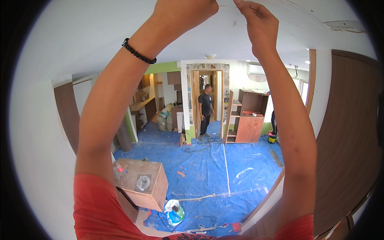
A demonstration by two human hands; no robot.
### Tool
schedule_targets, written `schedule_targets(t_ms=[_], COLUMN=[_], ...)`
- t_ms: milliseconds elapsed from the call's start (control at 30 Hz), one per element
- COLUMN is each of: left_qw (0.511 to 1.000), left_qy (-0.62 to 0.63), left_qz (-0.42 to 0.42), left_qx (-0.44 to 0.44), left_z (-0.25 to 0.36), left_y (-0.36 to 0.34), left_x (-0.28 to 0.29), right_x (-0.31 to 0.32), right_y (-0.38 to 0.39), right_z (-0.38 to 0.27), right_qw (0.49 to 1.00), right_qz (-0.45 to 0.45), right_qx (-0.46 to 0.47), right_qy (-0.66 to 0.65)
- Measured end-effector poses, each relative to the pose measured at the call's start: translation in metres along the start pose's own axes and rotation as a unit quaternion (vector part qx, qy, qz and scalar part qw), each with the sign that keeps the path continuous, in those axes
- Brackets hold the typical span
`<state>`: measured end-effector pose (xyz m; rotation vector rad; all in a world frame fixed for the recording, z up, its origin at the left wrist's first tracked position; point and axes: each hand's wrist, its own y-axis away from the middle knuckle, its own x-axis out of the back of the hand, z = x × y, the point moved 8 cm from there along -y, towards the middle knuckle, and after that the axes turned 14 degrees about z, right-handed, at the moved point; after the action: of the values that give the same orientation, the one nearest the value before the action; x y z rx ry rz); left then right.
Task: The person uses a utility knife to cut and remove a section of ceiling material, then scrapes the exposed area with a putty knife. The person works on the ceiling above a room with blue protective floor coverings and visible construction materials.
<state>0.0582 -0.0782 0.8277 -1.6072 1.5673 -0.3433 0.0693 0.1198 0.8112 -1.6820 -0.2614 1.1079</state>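
Both my arms, in red sleeves, reach up to the white ceiling [224, 38]. My left hand [186, 12], above a black beaded bracelet [139, 52], is closed like a fist at the top edge, and the picture cuts off part of it. To its right, my right hand [262, 24] is closed, its thumb and fingertips pinched together by the ceiling. What either hand holds, if anything, is hidden or out of the picture. A cracked, peeling patch [345, 26] marks the ceiling on the right.
Blue sheeting [204, 168] covers the floor. A wooden cabinet [140, 168] stands low on the left, beside a white-and-green bag [175, 213]. A person [205, 106] stands at the far doorway. Another person is partly hidden behind my right forearm, near an open brown cabinet [250, 128] and a bucket [272, 139].
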Motion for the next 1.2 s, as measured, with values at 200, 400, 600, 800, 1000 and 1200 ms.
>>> schedule_targets(t_ms=[200, 400, 600, 800, 1000, 1200], left_qw=[1.000, 1.000, 0.998, 1.000, 0.991, 0.992], left_qy=[-0.024, 0.002, -0.047, 0.009, 0.023, 0.031], left_qz=[0.007, 0.016, -0.009, -0.022, -0.117, -0.052], left_qx=[-0.014, 0.008, -0.029, -0.004, 0.065, 0.107], left_z=[0.002, 0.008, 0.007, 0.048, 0.061, 0.015], left_y=[-0.004, -0.009, -0.013, -0.014, 0.012, 0.012], left_x=[-0.006, -0.008, -0.013, -0.046, -0.040, 0.007], right_x=[-0.008, -0.007, -0.005, 0.013, 0.099, 0.042], right_y=[0.003, 0.002, -0.005, -0.013, -0.013, 0.005], right_z=[-0.006, -0.010, 0.003, 0.027, 0.042, 0.032], right_qw=[0.998, 0.998, 0.997, 0.996, 0.992, 0.992], right_qz=[0.037, 0.039, 0.042, 0.060, 0.085, -0.019], right_qx=[0.008, -0.027, -0.017, 0.002, -0.049, -0.100], right_qy=[0.040, 0.047, 0.064, -0.064, 0.080, 0.079])
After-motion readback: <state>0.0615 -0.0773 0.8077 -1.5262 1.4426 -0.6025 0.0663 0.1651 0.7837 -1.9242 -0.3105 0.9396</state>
